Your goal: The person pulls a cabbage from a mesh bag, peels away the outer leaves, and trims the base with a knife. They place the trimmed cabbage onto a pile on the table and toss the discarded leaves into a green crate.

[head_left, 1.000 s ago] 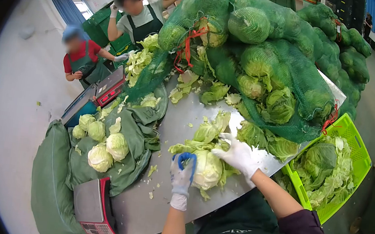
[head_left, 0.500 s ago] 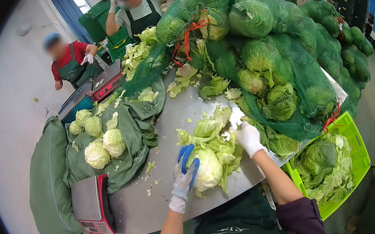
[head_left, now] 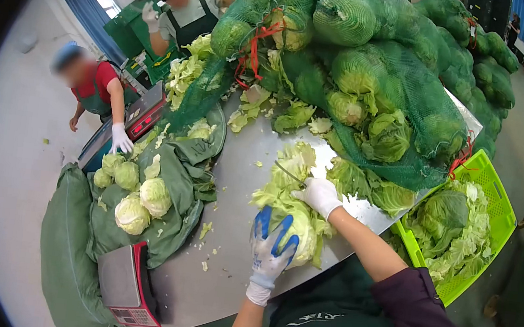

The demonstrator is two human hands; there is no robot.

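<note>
My left hand (head_left: 271, 246), in a white glove with blue fingertips, is spread over a pale green cabbage (head_left: 308, 240) near the front edge of the metal table and steadies it. The white-gloved right hand (head_left: 318, 196) is closed around a knife (head_left: 288, 172), whose thin dark blade points to the upper left over loose leaves; its handle is hidden in the fist. Those cut outer leaves (head_left: 295, 158) lie just behind the cabbage.
Net bags of cabbages (head_left: 377, 79) are piled at the back. A lime-green crate (head_left: 491, 185) with leaves stands right. Trimmed cabbages (head_left: 155, 196) lie on green sacking at left, by a scale (head_left: 123, 280). Two co-workers (head_left: 98, 88) stand behind.
My left hand has shifted from the cabbage's side to over its top. The right hand has moved left and nearer, and the knife blade now shows. A co-worker's hand has reached toward the trimmed cabbages.
</note>
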